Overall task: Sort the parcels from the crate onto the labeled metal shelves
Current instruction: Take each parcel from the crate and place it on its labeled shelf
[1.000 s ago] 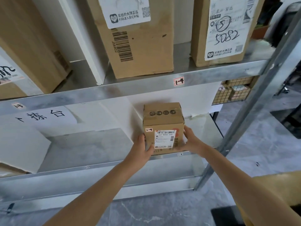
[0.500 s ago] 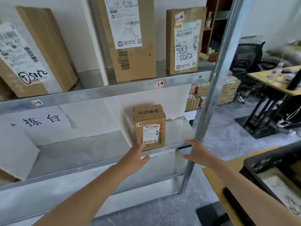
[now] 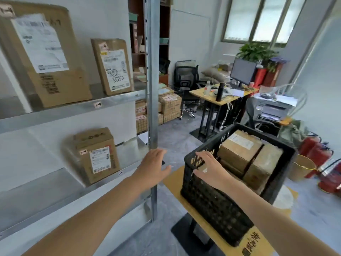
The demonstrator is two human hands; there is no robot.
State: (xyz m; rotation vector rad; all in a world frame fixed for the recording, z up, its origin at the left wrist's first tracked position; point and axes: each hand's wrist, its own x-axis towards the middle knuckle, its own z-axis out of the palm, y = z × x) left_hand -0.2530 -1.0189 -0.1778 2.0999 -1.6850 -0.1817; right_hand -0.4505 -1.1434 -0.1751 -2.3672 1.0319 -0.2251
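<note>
The step in hand looks like the reach for the next parcel: both hands are empty, fingers spread apart and clamped on nothing. The right hand (image 3: 210, 168) hovers at the near rim of the black crate (image 3: 212, 204); whether it touches the rim I cannot tell. Just beyond its fingers (image 3: 203, 156), two tan parcels (image 3: 239, 148) lie packed side by side inside the crate, with more half-hidden beneath. The left hand (image 3: 154, 166) hangs in open air between shelf and crate, and the shelf's upright post (image 3: 153, 89) stands right behind its fingers. Well to the left of them, a small labelled parcel (image 3: 96, 154) stands upright on the lower shelf (image 3: 46, 185), near its front lip. The next move probably calls for both hands to dip over the rim, work fingers into the narrow gaps round a parcel and lift it straight up. The crate walls are tall and the packing tight. The post narrows the way back to the shelf, while bare metal lies left of the small parcel. The crate sits close to the worktop (image 3: 172, 180) edge.
</note>
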